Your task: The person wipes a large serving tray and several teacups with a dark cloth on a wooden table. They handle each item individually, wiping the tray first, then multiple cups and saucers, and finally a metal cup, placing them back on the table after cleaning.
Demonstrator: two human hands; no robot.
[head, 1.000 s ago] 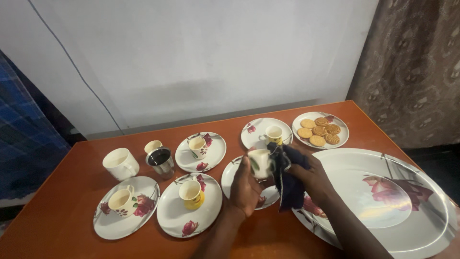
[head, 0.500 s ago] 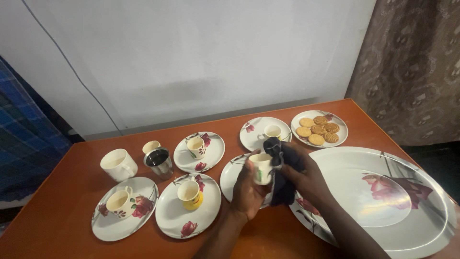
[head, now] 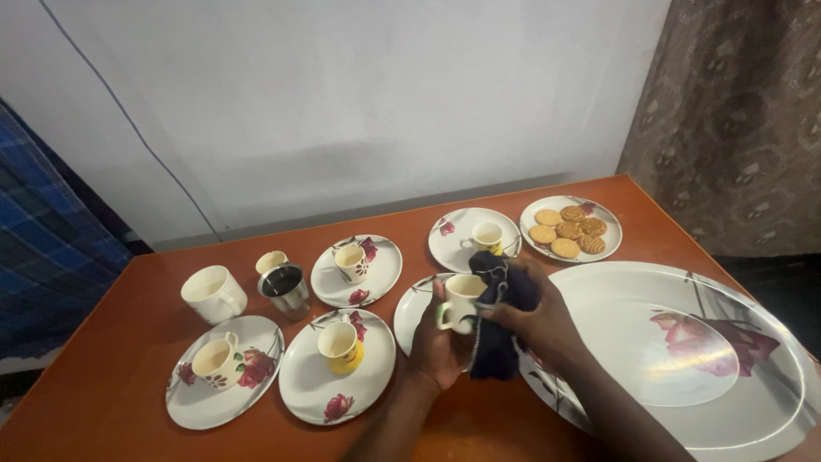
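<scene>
My left hand (head: pixel 438 346) is wrapped around a small cream cup (head: pixel 463 300), gripping it from below and behind, with the cup's handle pointing out to the left. My right hand (head: pixel 534 321) is closed on a dark cloth (head: pixel 499 329) and presses it against the cup's right side and rim; the rest of the cloth hangs down between my wrists. Both hands meet at the cup, held mouth-up just above an empty flowered saucer (head: pixel 412 312), so the cup sits directly between them and the left carries it. Just right of my right arm lies a big oval platter (head: pixel 684 342). Farther back are a plate of biscuits (head: pixel 569 229), more cups on saucers, a white mug (head: pixel 212 293) and a steel tumbler (head: pixel 286 289), all on the orange table (head: pixel 111 376).
</scene>
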